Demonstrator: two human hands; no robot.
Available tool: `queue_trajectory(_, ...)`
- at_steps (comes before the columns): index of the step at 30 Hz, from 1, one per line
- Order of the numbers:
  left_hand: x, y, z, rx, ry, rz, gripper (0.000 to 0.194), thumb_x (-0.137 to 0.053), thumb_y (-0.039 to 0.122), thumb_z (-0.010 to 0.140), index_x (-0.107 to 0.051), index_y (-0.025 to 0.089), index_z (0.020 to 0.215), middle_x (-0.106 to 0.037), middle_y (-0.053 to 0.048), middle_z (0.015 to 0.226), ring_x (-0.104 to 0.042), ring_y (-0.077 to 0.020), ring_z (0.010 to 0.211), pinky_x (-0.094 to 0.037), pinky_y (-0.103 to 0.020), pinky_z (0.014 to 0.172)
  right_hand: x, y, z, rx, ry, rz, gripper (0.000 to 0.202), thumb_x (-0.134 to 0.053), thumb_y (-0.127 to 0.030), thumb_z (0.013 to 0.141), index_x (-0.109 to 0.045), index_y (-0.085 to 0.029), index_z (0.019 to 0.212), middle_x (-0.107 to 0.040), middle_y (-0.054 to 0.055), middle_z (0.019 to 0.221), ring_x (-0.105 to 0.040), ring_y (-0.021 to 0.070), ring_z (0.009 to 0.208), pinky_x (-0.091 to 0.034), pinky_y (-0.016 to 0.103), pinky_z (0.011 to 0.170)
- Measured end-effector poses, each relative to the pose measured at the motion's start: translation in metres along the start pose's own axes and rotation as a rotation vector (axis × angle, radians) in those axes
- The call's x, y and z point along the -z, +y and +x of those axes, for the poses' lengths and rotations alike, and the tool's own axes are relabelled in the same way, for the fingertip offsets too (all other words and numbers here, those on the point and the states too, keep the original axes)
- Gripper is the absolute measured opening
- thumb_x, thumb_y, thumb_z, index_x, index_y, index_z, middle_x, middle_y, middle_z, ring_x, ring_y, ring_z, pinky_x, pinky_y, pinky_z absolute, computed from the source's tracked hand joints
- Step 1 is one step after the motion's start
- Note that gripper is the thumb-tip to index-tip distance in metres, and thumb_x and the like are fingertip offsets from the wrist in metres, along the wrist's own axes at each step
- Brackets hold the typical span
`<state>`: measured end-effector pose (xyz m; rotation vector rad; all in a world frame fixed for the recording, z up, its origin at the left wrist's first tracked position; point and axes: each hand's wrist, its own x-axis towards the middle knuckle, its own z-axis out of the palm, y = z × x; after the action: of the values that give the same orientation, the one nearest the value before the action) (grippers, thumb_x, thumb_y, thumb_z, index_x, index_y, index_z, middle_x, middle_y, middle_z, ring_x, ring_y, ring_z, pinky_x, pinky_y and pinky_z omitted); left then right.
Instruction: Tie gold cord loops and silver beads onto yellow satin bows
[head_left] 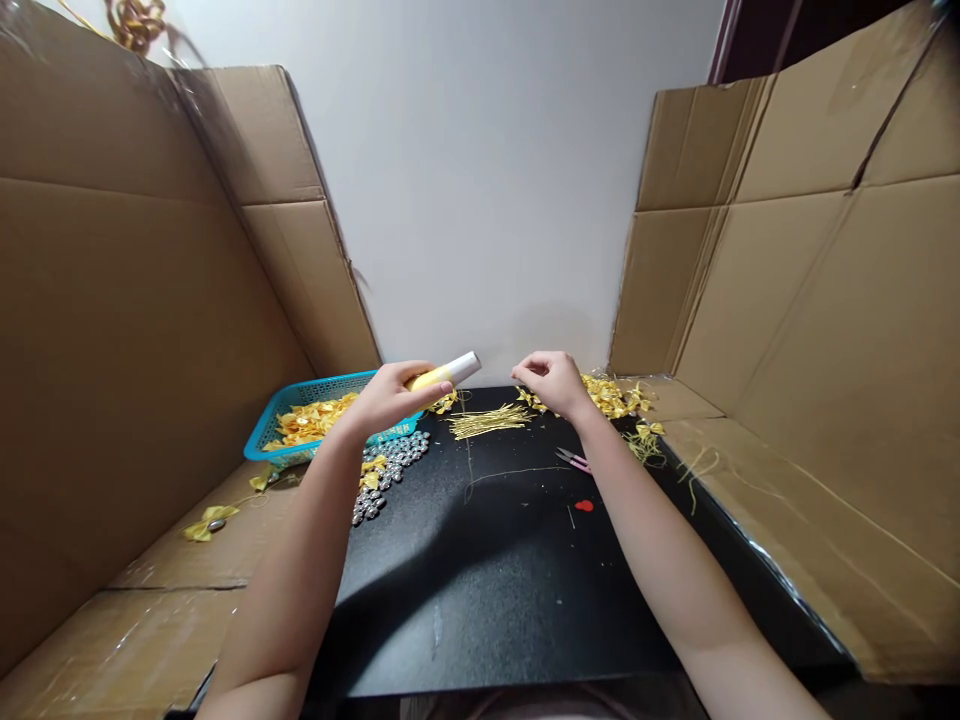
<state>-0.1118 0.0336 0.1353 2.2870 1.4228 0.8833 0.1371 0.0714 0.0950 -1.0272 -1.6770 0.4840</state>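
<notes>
My left hand (386, 400) is wrapped round a thread spool (446, 373), a yellow and white tube held tilted above the table. A thin thread (495, 474) hangs below the spool and curves across the black tabletop. To the right, my right hand (555, 380) is raised at about the same height, thumb and fingertips pinched together. Whatever is between those fingertips is too small to make out. Beneath and between the hands lies a bundle of gold cords (491, 421). Pink-handled thread snips (574, 459) lie by my right forearm, partly hidden by it.
A blue basket (259, 435) of yellow bows stands at the left, with silver beads (405, 455) beside it. More yellow bows (615, 397) are piled at the back right. A red piece (583, 506) and a needle-like sliver (571, 517) lie on the table. Cardboard walls (847, 300) flank both sides.
</notes>
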Motion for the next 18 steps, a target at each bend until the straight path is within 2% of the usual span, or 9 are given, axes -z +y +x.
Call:
queue_trajectory(4,-0.001,0.001,0.000,-0.001,-0.019,-0.071,0.042,-0.052,0.058,0.083,-0.059,0.017,0.080,-0.046,0.001,0.063,-0.042,-0.0114,0.054,-0.030,-0.023,0.047,0.002,0.004,0.002,-0.048,0.042,0.023,0.018,-0.059,-0.030,0.071,-0.065,-0.017,0.061,-0.063,0.003,0.061,-0.054,0.0150,0.059,-0.041,0.029,0.061)
queue_trajectory(8,-0.004,0.002,0.001,0.025,-0.013,-0.128,0.045,-0.047,0.059,0.085,-0.060,0.017,0.085,-0.047,0.000,0.065,-0.042,-0.0123,0.055,-0.031,-0.023,0.047,-0.003,-0.004,-0.001,0.008,0.363,-0.010,0.015,-0.059,-0.030,0.074,-0.065,-0.018,0.080,-0.065,0.006,0.081,-0.056,0.0174,0.072,-0.045,0.031,0.070)
queue_trajectory(9,-0.004,0.002,0.001,0.034,-0.013,-0.136,0.046,-0.046,0.060,0.085,-0.062,0.016,0.087,-0.049,-0.001,0.065,-0.043,-0.0126,0.055,-0.031,-0.023,0.047,-0.006,-0.009,-0.003,0.053,0.414,-0.018,0.014,-0.059,-0.030,0.075,-0.064,-0.018,0.082,-0.065,0.007,0.084,-0.056,0.0180,0.076,-0.045,0.032,0.073)
queue_trajectory(10,-0.005,0.002,0.001,0.043,-0.014,-0.143,0.047,-0.046,0.060,0.085,-0.062,0.016,0.089,-0.050,-0.001,0.066,-0.043,-0.0127,0.055,-0.031,-0.023,0.047,-0.009,-0.014,-0.006,0.095,0.410,-0.018,0.012,-0.059,-0.030,0.076,-0.063,-0.019,0.081,-0.064,0.007,0.085,-0.056,0.0181,0.078,-0.045,0.032,0.075)
queue_trajectory(11,-0.005,0.002,0.002,0.050,-0.016,-0.147,0.048,-0.046,0.060,0.084,-0.063,0.016,0.090,-0.050,-0.001,0.066,-0.043,-0.0126,0.055,-0.031,-0.023,0.047,-0.013,-0.020,-0.009,0.123,0.350,-0.006,0.012,-0.060,-0.031,0.077,-0.062,-0.019,0.078,-0.064,0.006,0.084,-0.056,0.0179,0.078,-0.045,0.032,0.075)
queue_trajectory(15,-0.007,0.007,0.001,0.042,-0.039,-0.148,0.048,-0.048,0.061,0.083,-0.062,0.016,0.085,-0.050,-0.001,0.065,-0.043,-0.0119,0.055,-0.032,-0.023,0.048,-0.035,-0.037,-0.024,0.103,-0.077,0.086,0.016,-0.068,-0.035,0.075,-0.064,-0.019,0.075,-0.067,0.005,0.080,-0.057,0.0155,0.069,-0.046,0.030,0.069)
queue_trajectory(18,-0.008,0.012,-0.001,0.020,-0.063,-0.116,0.049,-0.048,0.062,0.083,-0.063,0.015,0.084,-0.050,-0.001,0.065,-0.044,-0.0122,0.056,-0.033,-0.023,0.049,-0.050,-0.039,-0.028,0.076,-0.151,0.134,0.012,-0.066,-0.030,0.076,-0.066,-0.018,0.076,-0.067,0.003,0.076,-0.056,0.0148,0.068,-0.045,0.029,0.068)
